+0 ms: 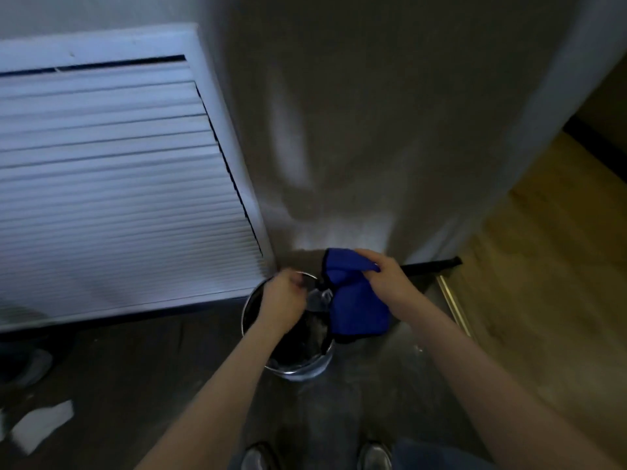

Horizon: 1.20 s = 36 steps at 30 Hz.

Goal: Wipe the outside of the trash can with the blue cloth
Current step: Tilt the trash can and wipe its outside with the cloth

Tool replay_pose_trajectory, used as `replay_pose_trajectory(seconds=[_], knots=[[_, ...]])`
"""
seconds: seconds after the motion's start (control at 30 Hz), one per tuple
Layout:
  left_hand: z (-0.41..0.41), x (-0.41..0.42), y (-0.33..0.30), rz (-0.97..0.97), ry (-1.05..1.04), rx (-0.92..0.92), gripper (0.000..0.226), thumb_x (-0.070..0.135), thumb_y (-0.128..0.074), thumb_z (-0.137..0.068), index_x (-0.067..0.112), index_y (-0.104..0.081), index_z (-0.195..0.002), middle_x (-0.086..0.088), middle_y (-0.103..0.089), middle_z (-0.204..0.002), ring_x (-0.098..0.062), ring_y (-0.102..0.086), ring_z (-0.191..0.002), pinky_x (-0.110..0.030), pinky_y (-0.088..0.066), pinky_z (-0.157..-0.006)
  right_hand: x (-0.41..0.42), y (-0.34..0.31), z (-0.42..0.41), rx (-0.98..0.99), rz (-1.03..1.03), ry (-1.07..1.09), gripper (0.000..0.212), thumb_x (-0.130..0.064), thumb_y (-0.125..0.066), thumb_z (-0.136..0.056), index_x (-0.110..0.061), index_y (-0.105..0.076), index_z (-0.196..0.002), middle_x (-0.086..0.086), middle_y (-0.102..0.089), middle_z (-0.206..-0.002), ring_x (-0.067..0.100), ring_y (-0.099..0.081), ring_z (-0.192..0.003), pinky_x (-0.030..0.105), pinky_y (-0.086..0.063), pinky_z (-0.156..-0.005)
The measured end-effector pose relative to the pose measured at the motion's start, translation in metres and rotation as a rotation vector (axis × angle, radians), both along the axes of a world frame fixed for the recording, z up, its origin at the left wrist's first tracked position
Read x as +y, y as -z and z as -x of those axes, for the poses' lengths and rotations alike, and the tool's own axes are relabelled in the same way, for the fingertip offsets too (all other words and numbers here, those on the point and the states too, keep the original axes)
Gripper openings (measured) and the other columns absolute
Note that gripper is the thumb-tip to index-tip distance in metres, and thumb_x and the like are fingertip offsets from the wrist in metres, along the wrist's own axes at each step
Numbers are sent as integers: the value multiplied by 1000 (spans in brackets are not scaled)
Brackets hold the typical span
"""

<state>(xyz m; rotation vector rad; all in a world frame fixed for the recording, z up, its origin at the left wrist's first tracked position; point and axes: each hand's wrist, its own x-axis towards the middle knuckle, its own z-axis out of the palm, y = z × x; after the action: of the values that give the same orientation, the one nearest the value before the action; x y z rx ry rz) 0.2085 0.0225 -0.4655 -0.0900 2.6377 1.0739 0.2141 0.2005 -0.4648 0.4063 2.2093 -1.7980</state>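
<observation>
A small round shiny metal trash can (pixel 298 366) with a dark bag inside stands on the dark floor (pixel 142 378), close to the grey wall (pixel 356 130). It sits right in front of the person, with their two shoes (pixel 375 452) at 6 o'clock from it.

The left hand (pixel 283 301) is curled over the rim of the can at about 10 o'clock. It looks like it grips the rim, maybe to keep the can from sliding or tipping while it gets rubbed, but the hand is blurry so I cannot tell for sure.

The right hand (pixel 386 278) pinches the soft blue cloth (pixel 354 300) at its top edge. The cloth hangs down over the can's rim at about 2 o'clock and drapes along that side. Held from the top like this, the cloth can be pulled down the outside wall of the can. I cannot tell if the cloth presses on the metal yet.

The two hands are apart, one on each side of the can's opening.

A white slatted vent panel (pixel 112 184) leans at 10 o'clock from the can. A yellow wood floor (pixel 543 283) starts at 3 o'clock. A pale scrap (pixel 44 425) lies on the floor at 8 o'clock.

The wiping seems to be only starting, and most of the can's outside still needs a rub
</observation>
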Motion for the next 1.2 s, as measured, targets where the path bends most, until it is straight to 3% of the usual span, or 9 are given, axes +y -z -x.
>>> replay_pose_trajectory(seconds=[0.07,0.2,0.33,0.47,0.6,0.7,0.8,1.07,1.2], knots=[[-23,2,44,100,78,-205,24,7,-53,-83,-2,-64,-102,-21,-67,-110,-32,-61,-107,-26,-41,-86,11,18,-9,-73,61,108,44,5,-29,-93,-20,-52,-122,-7,-58,-96,4,-56,-82,10,-47,-53],[-58,17,105,166,160,-409,38,21,-54,-86,-2,-52,-116,-21,-60,-121,-30,-56,-113,-29,-42,-88,17,46,-19,-153,197,311,42,3,-31,-93,-25,-59,-105,-2,-63,-89,15,-62,-77,22,-51,-53],[-73,34,146,349,266,-403,47,27,-51,-88,4,-41,-127,-16,-49,-134,-31,-48,-123,-35,-39,-99,18,69,-25,-200,350,455,37,1,-35,-94,-19,-61,-110,9,-65,-102,30,-63,-94,45,-53,-82],[-73,41,169,330,202,-324,42,16,-48,-89,4,-41,-129,-16,-49,-133,-29,-49,-121,-33,-39,-100,19,84,-38,-190,409,506,40,4,-35,-92,-23,-63,-101,3,-66,-97,23,-64,-90,38,-54,-75],[-66,40,181,362,170,-274,31,3,-43,-87,5,-50,-118,-14,-52,-126,-28,-52,-116,-37,-41,-95,22,90,-45,-95,183,384,45,11,-32,-88,-18,-60,-108,10,-61,-114,26,-58,-105,42,-47,-95],[-64,43,186,346,135,-268,33,-3,-41,-85,6,-52,-115,-12,-52,-127,-27,-49,-119,-40,-40,-94,22,89,-50,1,-114,276,49,14,-32,-83,-13,-60,-113,4,-59,-112,14,-54,-99,26,-44,-88],[-63,39,187,321,134,-243,30,-2,-45,-83,4,-53,-112,-13,-52,-124,-27,-49,-117,-40,-42,-93,24,90,-52,60,-304,231,48,15,-35,-79,-14,-63,-105,1,-56,-101,17,-55,-90,28,-44,-79],[-41,-8,156,92,37,-32,21,-2,-48,-81,2,-64,-94,-15,-57,-99,-31,-56,-93,-39,-44,-83,25,89,-41,68,-370,327,44,13,-35,-80,-12,-62,-104,-1,-53,-95,15,-52,-87,29,-43,-80],[-34,-26,144,-68,-5,-14,17,-3,-51,-82,5,-64,-87,0,-52,-77,-18,-52,-75,-11,-36,-63,19,86,-39,82,-385,345,44,12,-35,-80,-12,-63,-105,0,-55,-94,14,-51,-90,30,-43,-86]])
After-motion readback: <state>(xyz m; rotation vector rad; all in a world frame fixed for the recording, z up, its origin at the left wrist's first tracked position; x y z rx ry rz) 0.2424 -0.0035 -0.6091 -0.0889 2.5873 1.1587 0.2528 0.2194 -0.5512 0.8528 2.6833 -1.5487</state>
